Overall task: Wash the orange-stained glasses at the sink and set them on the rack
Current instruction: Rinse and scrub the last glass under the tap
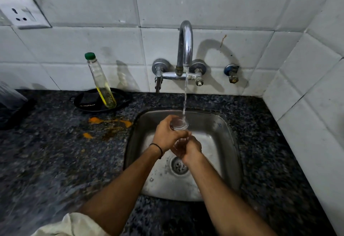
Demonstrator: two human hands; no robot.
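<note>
Over the sink [226, 142], grips the glass [179, 124] round its middle with the left hand [166, 137], fingers curled; wraps the right hand [192, 148] round its lower end. Holds it tilted, mouth up under the stream [185, 94] from the tap [185, 45]. Reaches both forearms forward, hands touching.

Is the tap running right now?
On. Water falls from the tap onto the glass that the left hand holds over the sink.
</note>
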